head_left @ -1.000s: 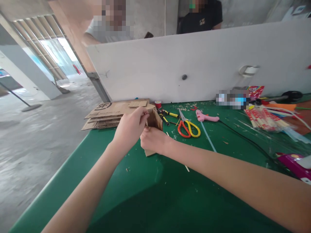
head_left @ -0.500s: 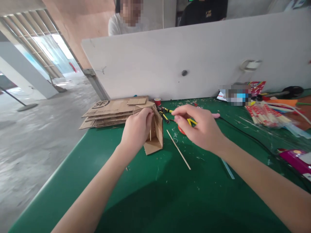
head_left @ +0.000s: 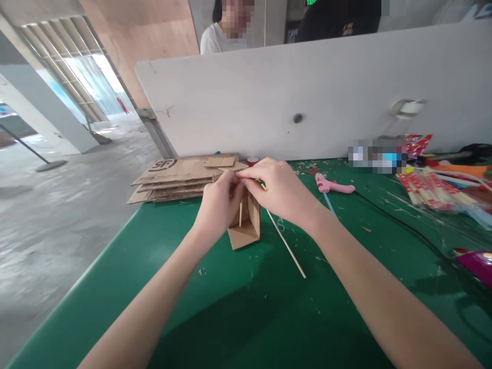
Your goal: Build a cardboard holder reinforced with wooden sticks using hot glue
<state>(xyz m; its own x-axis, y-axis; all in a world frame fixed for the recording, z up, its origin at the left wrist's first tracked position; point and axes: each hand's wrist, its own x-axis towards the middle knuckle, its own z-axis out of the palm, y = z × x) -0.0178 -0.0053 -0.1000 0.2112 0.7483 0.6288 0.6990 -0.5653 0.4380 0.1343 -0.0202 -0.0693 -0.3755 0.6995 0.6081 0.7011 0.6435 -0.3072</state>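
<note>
A small folded cardboard piece (head_left: 245, 240) stands on the green table, its upper part hidden behind my hands. A thin wooden stick (head_left: 241, 215) rises upright inside it, and its top runs up into the fingers of my left hand (head_left: 217, 202), which are closed in a pinch. My right hand (head_left: 282, 189) meets the left at the fingertips, thumb and fingers pressed together over the top of the cardboard. Whatever lies between the right fingertips is hidden. A second wooden stick (head_left: 289, 248) lies on the table below my right hand.
Flattened cardboard sheets (head_left: 177, 177) are stacked at the back left. A pink glue gun (head_left: 333, 185) with a black cord lies to the right. Packed sticks (head_left: 426, 189) and a purple object (head_left: 476, 266) sit farther right. Behind a white partition (head_left: 230, 102) are two people.
My right hand has moved left to join my left hand above the cardboard, uncovering the glue gun. My left hand stays at the cardboard. The view has shifted slightly.
</note>
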